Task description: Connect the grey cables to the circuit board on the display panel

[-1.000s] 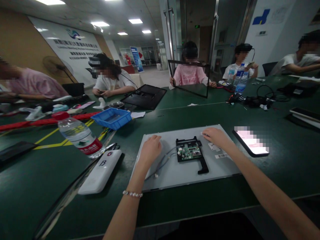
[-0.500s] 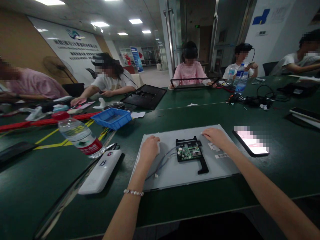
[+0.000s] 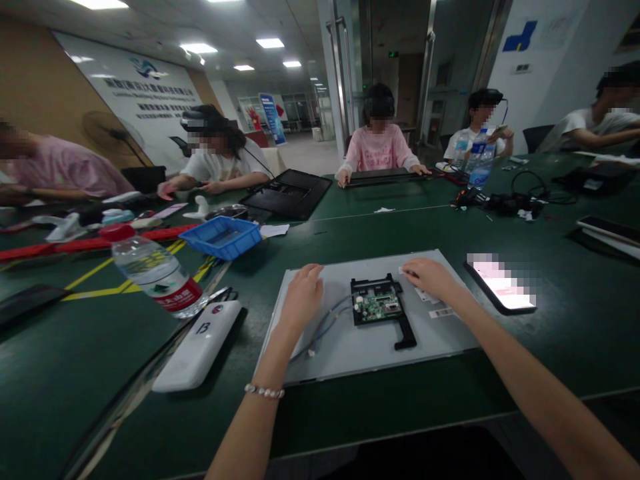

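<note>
A grey flat display panel (image 3: 345, 360) lies on the green table, back side up. On its middle sits a black bracket (image 3: 406, 333) carrying a green circuit board (image 3: 377, 307). Blue-grey cables (image 3: 325, 325) run from the board to the left. My left hand (image 3: 302, 297) rests over the panel's left part, fingers loosely extended and seemingly holding nothing. Over the upper right part, my right hand (image 3: 431, 277) has its fingers pinched together at a small whitish bit, too small to name. Beside that wrist are white labels (image 3: 441, 312) on the panel.
A lit phone (image 3: 500, 287) lies right of the panel. On the left are a white power bank (image 3: 197, 347), a tilted water bottle (image 3: 157, 273) and a blue tray (image 3: 223, 238). Co-workers sit across the table; one has hands on a black frame (image 3: 383, 177).
My left fingers have loosened and stretched out a little; a whitish patch beside them no longer shows. My right hand has barely moved. The co-worker opposite has lowered the black frame.
</note>
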### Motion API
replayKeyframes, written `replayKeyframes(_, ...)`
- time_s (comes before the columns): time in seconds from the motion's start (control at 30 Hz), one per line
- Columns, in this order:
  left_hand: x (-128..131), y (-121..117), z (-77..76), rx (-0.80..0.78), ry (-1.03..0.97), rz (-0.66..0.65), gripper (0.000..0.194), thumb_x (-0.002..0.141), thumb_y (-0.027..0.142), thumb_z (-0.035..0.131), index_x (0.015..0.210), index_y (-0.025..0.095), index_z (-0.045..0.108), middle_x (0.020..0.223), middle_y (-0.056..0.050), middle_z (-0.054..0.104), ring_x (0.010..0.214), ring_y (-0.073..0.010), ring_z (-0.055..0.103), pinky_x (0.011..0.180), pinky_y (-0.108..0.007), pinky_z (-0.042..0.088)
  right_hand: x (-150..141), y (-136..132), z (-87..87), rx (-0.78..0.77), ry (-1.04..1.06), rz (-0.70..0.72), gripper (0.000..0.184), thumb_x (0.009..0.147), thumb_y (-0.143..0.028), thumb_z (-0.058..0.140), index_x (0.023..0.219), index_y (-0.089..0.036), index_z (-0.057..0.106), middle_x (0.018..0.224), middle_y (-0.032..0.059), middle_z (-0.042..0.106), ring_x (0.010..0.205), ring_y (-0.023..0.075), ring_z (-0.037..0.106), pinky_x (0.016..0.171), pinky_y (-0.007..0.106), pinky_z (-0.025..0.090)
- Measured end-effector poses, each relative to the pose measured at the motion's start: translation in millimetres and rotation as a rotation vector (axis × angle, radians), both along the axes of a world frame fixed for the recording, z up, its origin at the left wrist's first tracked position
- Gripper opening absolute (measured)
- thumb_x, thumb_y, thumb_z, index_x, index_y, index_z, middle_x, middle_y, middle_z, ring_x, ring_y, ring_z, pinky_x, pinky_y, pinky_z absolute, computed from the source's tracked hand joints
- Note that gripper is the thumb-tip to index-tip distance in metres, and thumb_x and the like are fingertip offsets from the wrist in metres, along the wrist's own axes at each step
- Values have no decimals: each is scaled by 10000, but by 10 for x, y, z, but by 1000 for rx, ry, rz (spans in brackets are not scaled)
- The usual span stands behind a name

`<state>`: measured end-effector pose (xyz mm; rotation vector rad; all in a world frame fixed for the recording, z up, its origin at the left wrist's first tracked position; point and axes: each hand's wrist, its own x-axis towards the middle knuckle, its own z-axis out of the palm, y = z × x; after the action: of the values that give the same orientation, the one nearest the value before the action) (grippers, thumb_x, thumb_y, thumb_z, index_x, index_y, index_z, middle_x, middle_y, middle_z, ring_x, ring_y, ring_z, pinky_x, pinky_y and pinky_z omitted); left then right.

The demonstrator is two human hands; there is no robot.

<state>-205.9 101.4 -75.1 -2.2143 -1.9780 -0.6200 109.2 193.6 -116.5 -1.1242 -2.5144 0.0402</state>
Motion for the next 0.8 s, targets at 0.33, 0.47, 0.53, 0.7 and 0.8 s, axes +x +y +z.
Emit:
replayKeyframes(0.33,395,-198,16,-323,-228,-441,852,777,496,595,1442,224,137,1510,-88,181,1373,-247,213,1130,-402,222,-35,-5,20,20,-48,9,234,906,-255,467,1013,-198,666,1066,77,672,1021,212,592,880,324,445)
replayKeyframes(0.47,415,-206,-38,-397,-230,-488,949,735,488,636,1453,203,83,1526,-111,92,1389,-269,151,1137,-430,193,-44,-12,24,44,-58,-1,239,913,-229,454,1005,-185,670,1058,77,675,1010,212,597,875,320,442)
replayKeyframes(0.53,414,-203,-41,-402,-241,-483,956,733,474,638,1454,202,73,1527,-114,79,1391,-276,141,1136,-441,191,-46,-8,18,44,-49,0,236,911,-223,457,1008,-188,670,1056,73,675,1009,207,597,876,318,442)
replayKeyframes(0.7,423,-206,-33,-399,-268,-470,980,712,468,651,1456,222,64,1524,-116,87,1386,-299,152,1131,-471,196,-53,-11,11,36,-23,-14,235,909,-223,460,1000,-197,676,1047,70,680,1002,203,600,869,316,449)
replayKeyframes(0.8,431,-208,-35,-397,-270,-461,994,699,470,662,1456,217,70,1521,-120,95,1382,-300,165,1131,-458,205,-55,-16,28,22,-7,-30,234,907,-226,463,999,-196,676,1039,70,683,992,201,606,862,310,451)
